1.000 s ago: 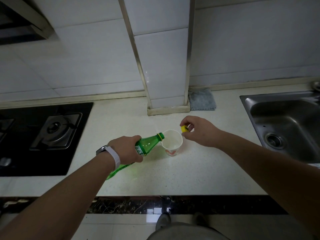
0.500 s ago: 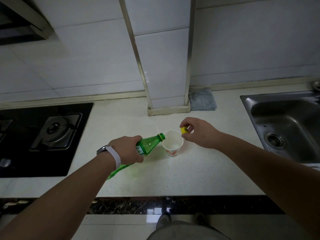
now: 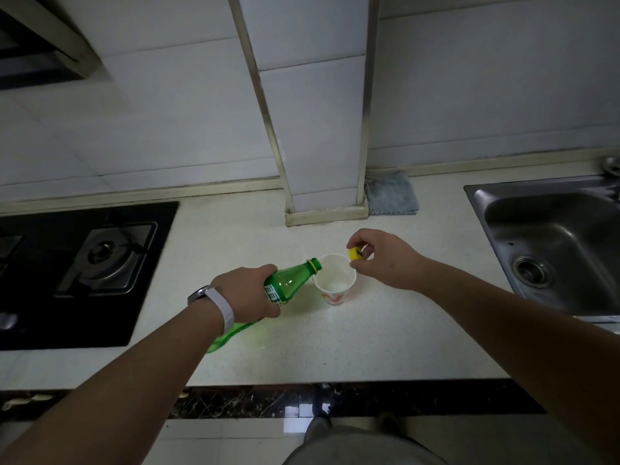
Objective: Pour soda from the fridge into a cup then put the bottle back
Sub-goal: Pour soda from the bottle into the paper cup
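Note:
A green soda bottle [image 3: 291, 282] lies tilted, its uncapped mouth over the left rim of a white paper cup [image 3: 335, 287] on the pale counter. My left hand [image 3: 248, 292] grips the bottle round its label. The bottle's lower half shows under my wrist. My right hand [image 3: 382, 258] sits just right of the cup and pinches the yellow cap [image 3: 355, 253] between thumb and fingers, right at the cup's rim. A little pale liquid lies in the cup's bottom.
A black gas hob [image 3: 84, 270] fills the counter's left. A steel sink [image 3: 553, 243] is at the right. A tiled column [image 3: 322, 196] stands behind the cup, with a grey cloth [image 3: 392, 193] beside it. The counter's front edge [image 3: 302, 380] runs below my arms.
The bottle's mouth and my left hand have barely shifted over the cup. My right hand with the cap holds almost the same place beside the rim.

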